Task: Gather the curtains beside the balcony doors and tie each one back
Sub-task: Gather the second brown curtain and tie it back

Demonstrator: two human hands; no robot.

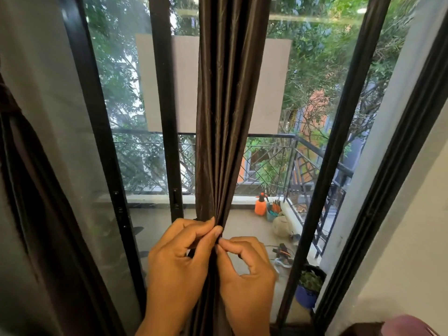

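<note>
One brown curtain point(223, 117) hangs straight down in front of me, bunched into narrow vertical pleats before the balcony doors point(167, 105). A second dark curtain point(21, 190) falls along the far left edge of my view, against the left side of the door frame, and I am not touching it. I count two black uprights of the sliding doors left of the gathered curtain and one more frame upright to its right.

Both my hands are raised at the gathered part, low in the view. My left hand point(179, 260) comes up from below with its back toward me, wrist bent; thumb and forefinger are closed in a pinch on the pleats at the curtain's left side, the other fingers curled behind. My right hand point(244, 270) sits just beside it and slightly lower, thumb and forefinger pinched together on something small and dark at the curtain's front; whether that is a tie or a fold of the cloth I cannot tell. The two pinches nearly touch. Below my hands the fabric continues down between my wrists.

Through the glass, on the balcony floor near its right railing point(303, 170), stand one orange spray bottle point(260, 205), one blue cup of tools point(272, 212) and one blue pot with a plant point(309, 287).
</note>
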